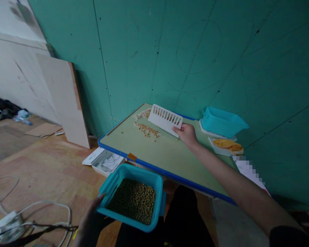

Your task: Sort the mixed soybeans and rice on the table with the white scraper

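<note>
Right hand (184, 133) pinches white slotted plate (164, 124) by its right end, over far part of desk (167, 156), beside loose beans (146, 129). Left hand (93, 208) grips left side of bean-filled tub (158, 192), near side of desk. Second tub (222, 122) stands far right.
</note>
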Demonstrator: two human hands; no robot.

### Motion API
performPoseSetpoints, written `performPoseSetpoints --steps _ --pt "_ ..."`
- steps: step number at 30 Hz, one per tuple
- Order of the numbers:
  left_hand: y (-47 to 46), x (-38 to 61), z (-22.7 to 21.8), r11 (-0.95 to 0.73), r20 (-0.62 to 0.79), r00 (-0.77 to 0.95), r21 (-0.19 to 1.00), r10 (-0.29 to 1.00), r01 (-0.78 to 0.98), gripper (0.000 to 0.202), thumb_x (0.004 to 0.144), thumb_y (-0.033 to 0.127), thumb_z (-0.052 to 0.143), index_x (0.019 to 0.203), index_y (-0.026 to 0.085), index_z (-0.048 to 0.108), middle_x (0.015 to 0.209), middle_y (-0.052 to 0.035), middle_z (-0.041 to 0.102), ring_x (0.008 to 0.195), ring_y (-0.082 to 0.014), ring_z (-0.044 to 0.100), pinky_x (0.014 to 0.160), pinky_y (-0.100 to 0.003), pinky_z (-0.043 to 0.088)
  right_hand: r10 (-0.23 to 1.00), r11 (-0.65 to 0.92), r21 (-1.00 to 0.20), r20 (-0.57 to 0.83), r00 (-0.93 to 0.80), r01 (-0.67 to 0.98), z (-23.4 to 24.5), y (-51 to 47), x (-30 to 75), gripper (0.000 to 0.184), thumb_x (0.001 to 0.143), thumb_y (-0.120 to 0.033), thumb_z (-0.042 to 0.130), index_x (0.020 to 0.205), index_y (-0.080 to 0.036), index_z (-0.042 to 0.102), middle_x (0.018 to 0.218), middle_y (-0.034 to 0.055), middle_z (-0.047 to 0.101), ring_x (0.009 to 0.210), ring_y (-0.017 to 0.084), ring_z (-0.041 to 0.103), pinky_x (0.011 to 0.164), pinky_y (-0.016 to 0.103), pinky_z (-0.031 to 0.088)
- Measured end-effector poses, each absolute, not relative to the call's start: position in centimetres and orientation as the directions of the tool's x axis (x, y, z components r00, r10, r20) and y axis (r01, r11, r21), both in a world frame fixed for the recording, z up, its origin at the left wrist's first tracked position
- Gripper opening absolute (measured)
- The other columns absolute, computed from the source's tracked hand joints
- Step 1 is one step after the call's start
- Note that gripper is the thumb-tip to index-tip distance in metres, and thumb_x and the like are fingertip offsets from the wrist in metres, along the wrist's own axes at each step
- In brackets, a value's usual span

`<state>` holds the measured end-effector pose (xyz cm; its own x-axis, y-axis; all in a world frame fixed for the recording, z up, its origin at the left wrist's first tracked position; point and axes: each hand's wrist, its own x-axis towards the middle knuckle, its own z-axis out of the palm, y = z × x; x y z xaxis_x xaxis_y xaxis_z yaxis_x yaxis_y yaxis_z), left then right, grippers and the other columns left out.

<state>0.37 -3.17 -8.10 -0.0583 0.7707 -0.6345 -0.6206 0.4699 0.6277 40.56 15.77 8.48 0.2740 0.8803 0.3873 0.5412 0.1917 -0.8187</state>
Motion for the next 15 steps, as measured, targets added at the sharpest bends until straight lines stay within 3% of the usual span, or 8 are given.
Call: performPoseSetpoints --steps 7,15 --pt "-3.0 1.6 -7.6 0.459 -0.623 -0.149 0.697 0.768 -0.55 0.059 0.056 0.059 0.097 0.104 0.03 0.081 0.096 -0.0105 0.087 0.128 -0.0561 0.07 0.08 -0.062 0.07 0.817 0.003 -0.687 0.42 0.394 0.727 9.3 11.5 44.7 0.012 0.083 -0.026 0.081 0.088 -0.016 0.086 0.093 0.0149 0.087 0.087 0.035 0.084 0.079 0.041 0.065" --pt "-2.9 2.2 -6.3 0.465 -0.614 -0.175 0.727 0.77 -0.506 0.064 0.057 0.062 0.093 0.109 0.028 0.08 0.097 -0.0129 0.086 0.131 -0.0594 0.066 0.075 -0.062 0.069 0.844 -0.005 -0.727 0.365 0.393 0.686 7.4 9.3 44.3 0.017 0.086 -0.03 0.078 0.093 -0.017 0.086 0.098 0.0151 0.087 0.09 0.036 0.085 0.076 0.042 0.066"
